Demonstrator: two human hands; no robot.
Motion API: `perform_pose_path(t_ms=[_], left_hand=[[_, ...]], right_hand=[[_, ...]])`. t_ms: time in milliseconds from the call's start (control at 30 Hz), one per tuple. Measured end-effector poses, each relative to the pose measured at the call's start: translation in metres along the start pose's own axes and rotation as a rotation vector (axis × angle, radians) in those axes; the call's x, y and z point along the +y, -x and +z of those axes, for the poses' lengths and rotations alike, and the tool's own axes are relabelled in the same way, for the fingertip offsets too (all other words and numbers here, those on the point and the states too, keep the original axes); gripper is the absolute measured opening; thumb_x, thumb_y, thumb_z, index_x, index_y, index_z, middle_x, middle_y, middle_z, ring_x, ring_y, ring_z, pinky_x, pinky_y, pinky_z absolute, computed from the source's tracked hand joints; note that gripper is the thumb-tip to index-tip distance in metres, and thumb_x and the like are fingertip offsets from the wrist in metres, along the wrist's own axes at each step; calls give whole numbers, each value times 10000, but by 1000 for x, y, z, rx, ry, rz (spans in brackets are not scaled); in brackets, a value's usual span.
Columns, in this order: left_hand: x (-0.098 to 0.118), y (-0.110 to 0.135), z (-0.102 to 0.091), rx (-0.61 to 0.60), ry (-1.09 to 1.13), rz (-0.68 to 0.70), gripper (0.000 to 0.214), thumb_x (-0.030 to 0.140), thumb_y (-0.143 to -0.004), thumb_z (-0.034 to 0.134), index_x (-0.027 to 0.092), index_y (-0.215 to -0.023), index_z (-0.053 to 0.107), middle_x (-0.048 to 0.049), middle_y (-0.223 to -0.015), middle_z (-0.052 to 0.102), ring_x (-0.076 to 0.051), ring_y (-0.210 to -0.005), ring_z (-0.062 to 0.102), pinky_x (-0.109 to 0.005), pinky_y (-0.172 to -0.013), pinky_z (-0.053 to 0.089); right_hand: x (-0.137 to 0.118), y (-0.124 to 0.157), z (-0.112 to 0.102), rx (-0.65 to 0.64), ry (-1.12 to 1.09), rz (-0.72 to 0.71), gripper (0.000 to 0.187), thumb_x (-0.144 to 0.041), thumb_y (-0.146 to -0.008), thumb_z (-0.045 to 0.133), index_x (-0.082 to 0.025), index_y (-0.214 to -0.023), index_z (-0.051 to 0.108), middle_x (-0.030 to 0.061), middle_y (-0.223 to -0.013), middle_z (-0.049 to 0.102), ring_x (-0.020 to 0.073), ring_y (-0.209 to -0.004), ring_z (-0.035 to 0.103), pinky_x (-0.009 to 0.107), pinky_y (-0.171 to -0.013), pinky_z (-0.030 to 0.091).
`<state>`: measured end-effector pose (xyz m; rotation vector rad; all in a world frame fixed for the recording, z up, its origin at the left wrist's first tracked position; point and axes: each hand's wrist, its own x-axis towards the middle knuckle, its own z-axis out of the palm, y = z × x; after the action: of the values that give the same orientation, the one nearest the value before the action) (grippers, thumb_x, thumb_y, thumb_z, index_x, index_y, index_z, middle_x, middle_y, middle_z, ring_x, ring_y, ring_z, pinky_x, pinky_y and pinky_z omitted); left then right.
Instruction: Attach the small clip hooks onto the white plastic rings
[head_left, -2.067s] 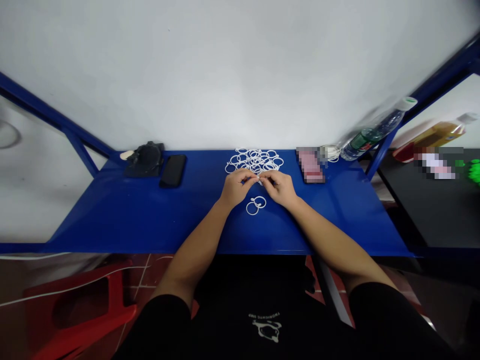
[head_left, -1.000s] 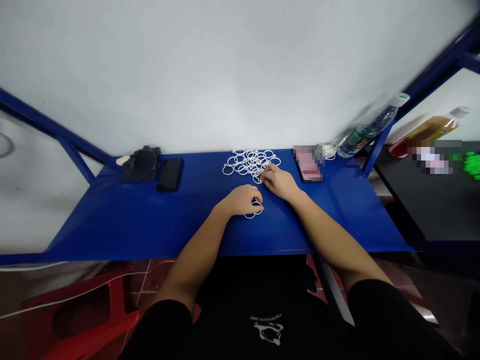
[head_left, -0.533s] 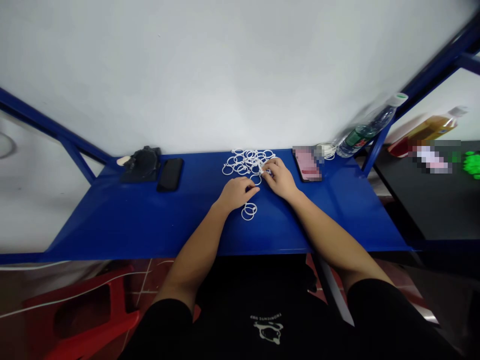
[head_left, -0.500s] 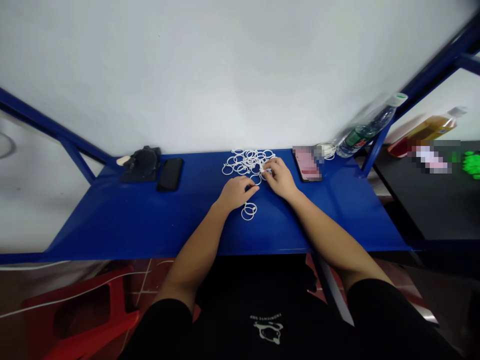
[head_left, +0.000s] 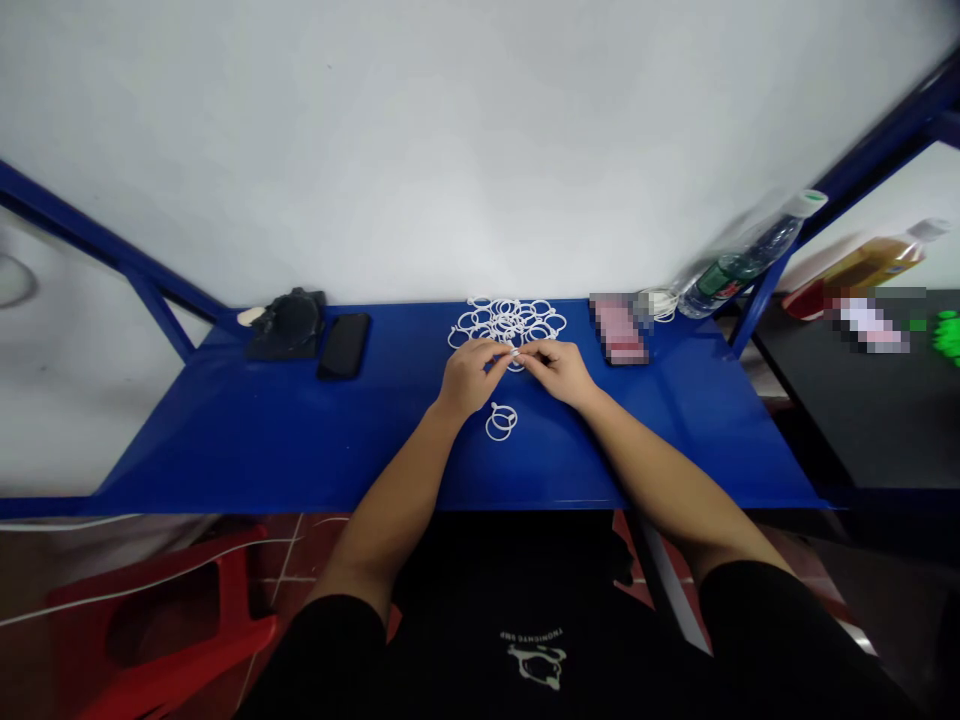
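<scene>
My left hand (head_left: pixel 470 376) and my right hand (head_left: pixel 562 373) meet at the middle of the blue table (head_left: pixel 240 440). Their fingertips are closed in a pinch on a small white plastic ring (head_left: pixel 516 368), part of which the fingers cover. Just behind the hands lies a pile of similar white rings (head_left: pixel 506 318), each with a small knob on its edge where this shows. Nearer to me, a pair of overlapping white rings (head_left: pixel 501 424) lies flat on the table.
A black phone (head_left: pixel 344 346) and a black bag (head_left: pixel 289 325) lie on the left. To the right are a phone with a pink screen (head_left: pixel 621 330), a coiled white cable (head_left: pixel 661 304) and a leaning clear bottle (head_left: pixel 742 265). Below stands a red stool (head_left: pixel 172 640).
My right hand has drawn back from the pile toward my left hand. Both sets of fingertips now come together on a white ring. The view has shifted slightly.
</scene>
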<state>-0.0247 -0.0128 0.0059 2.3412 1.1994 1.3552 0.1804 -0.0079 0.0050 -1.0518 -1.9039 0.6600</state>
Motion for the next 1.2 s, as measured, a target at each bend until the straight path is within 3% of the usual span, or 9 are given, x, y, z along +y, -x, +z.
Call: perform_pose_path(t_ms=[267, 500, 767, 867, 1000, 1100, 1200], left_hand=[[3, -1, 0, -30, -20, -15, 98, 227, -988, 651, 206, -964, 743, -49, -937, 779, -190, -915, 723, -370, -866, 583], [0, 0, 0, -67, 11, -3, 124, 229, -997, 622, 207, -953, 737, -51, -942, 779, -187, -917, 721, -367, -873, 579], [1, -1, -1, -84, -2, 12, 144, 223, -993, 604, 207, -899, 712, -38, -886, 757, -181, -871, 704, -365, -852, 565], [2, -3, -3, -43, 0, 41, 113, 236, -990, 612, 210, -951, 714, -52, -966, 760, -202, -966, 702, -405, -927, 557], [2, -6, -9, -33, -6, 24, 71, 230, -959, 630, 219, -945, 699, -68, -1097, 749, -232, -1092, 682, -470, -1020, 533], [0, -6, -14, -103, 18, 3, 65, 184, -921, 617, 213, -894, 668, -66, -1084, 756, -227, -1061, 691, -462, -1000, 546], [-2, -4, -15, -275, 56, 15, 95, 134, -849, 623, 218, -857, 665, -47, -1006, 757, -207, -977, 699, -429, -950, 563]], right_hand=[[2, 0, 3, 42, -58, 58, 289, -480, -932, 718, -213, -1034, 758, 26, -828, 780, 143, -644, 647, 262, -630, 500], [0, 1, 0, 23, 12, -10, 304, -497, -968, 673, -213, -916, 766, 36, -817, 778, 151, -655, 651, 275, -647, 498], [-1, 3, 2, 13, 15, 12, 304, -489, -965, 666, -209, -885, 754, 31, -793, 769, 150, -650, 643, 270, -630, 487], [-2, 3, 4, 31, -39, 42, 295, -490, -958, 676, -211, -918, 763, 18, -753, 753, 139, -606, 623, 263, -600, 476], [-4, 3, 2, -40, -126, 58, 285, -473, -976, 645, -226, -1038, 775, -3, -724, 741, 142, -598, 652, 263, -612, 506], [-3, -1, -9, 17, -1, 43, 286, -457, -975, 640, -228, -1073, 780, 15, -789, 769, 157, -638, 666, 285, -658, 525], [2, -7, -23, 94, 202, 33, 258, -405, -986, 615, -216, -1037, 784, 64, -981, 802, 190, -760, 700, 316, -732, 537]])
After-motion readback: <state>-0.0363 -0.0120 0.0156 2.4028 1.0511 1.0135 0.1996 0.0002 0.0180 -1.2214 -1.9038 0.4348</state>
